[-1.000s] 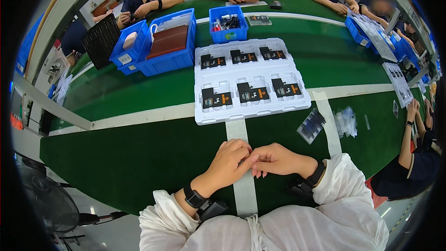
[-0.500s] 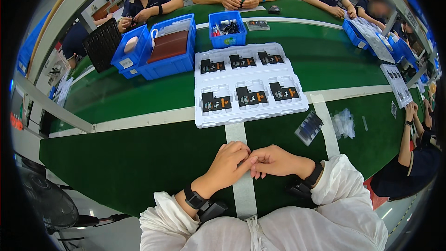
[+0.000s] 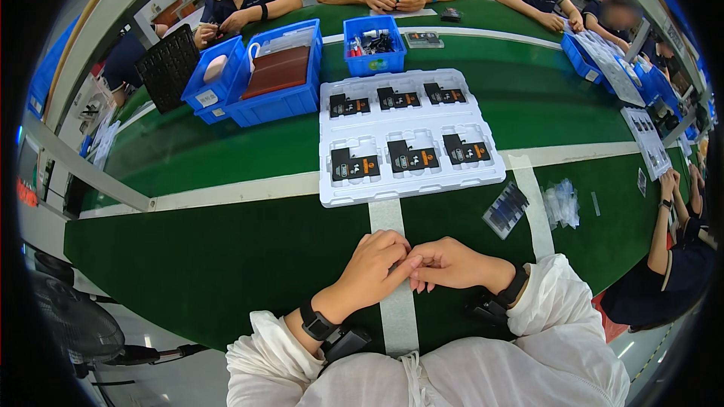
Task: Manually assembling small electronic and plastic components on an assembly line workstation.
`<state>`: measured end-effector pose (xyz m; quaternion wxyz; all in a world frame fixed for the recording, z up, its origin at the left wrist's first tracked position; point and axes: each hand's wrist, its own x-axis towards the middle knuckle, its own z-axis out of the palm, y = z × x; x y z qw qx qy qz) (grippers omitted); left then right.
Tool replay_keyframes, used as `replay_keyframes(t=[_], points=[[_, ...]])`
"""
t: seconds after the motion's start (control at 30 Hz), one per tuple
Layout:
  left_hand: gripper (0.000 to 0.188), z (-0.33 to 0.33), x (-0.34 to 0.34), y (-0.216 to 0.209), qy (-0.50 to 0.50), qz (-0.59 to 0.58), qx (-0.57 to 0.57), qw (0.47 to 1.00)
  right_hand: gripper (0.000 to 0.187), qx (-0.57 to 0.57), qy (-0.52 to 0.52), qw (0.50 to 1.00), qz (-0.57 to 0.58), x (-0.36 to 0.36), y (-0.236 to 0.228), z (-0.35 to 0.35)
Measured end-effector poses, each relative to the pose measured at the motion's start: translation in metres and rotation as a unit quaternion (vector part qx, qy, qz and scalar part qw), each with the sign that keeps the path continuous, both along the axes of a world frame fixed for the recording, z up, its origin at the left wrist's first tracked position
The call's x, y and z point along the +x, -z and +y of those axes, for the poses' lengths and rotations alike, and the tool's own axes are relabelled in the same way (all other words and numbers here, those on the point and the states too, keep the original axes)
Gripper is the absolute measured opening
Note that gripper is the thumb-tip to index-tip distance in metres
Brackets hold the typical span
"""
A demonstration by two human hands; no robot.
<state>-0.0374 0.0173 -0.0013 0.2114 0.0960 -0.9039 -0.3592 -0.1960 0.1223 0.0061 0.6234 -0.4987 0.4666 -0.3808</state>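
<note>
My left hand (image 3: 373,265) and my right hand (image 3: 456,264) meet over the green table mat, on a pale tape strip (image 3: 396,305). Both are closed, fingers curled and touching each other. Whether anything small is between them is hidden. Beyond my hands lies a white plastic tray (image 3: 401,122). In its pockets sit two rows of black L-shaped battery-like parts (image 3: 356,169) with orange print. Right of my hands lies a clear sheet (image 3: 505,212) with dark strips on it.
Crumpled clear plastic film (image 3: 562,203) lies at the right. Blue bins stand beyond the tray: a large one (image 3: 275,102) with a brown folder, a small one (image 3: 374,64) with tools. Co-workers sit across and at the right. A metal post (image 3: 90,169) rises at the left.
The whole view has shifted very slightly, so the tray and bins appear a little further right. My hands keep the same closed pose together.
</note>
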Motion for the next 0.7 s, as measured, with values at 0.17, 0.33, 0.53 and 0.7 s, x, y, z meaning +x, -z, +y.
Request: replay_keyframes(t=[0.17, 0.33, 0.53, 0.7], points=[[0.024, 0.0007, -0.0002, 0.0003, 0.002, 0.012, -0.002, 1.000, 0.011, 0.001, 0.002, 1.000, -0.003, -0.0001, 0.0011, 0.0005], [0.025, 0.0013, 0.0006, -0.0006, -0.004, -0.006, -0.003, 1.000, 0.011, 0.001, 0.002, 1.000, 0.000, 0.0002, 0.0007, 0.0003], [0.023, 0.0000, 0.0000, 0.0003, -0.002, -0.005, -0.005, 1.000, 0.011, -0.003, 0.002, 1.000, 0.002, -0.0003, -0.0003, -0.0003], [0.022, 0.0002, 0.0003, 0.0008, -0.003, -0.008, -0.005, 1.000, 0.011, 0.001, 0.004, 1.000, 0.004, 0.0000, 0.0004, -0.0003]])
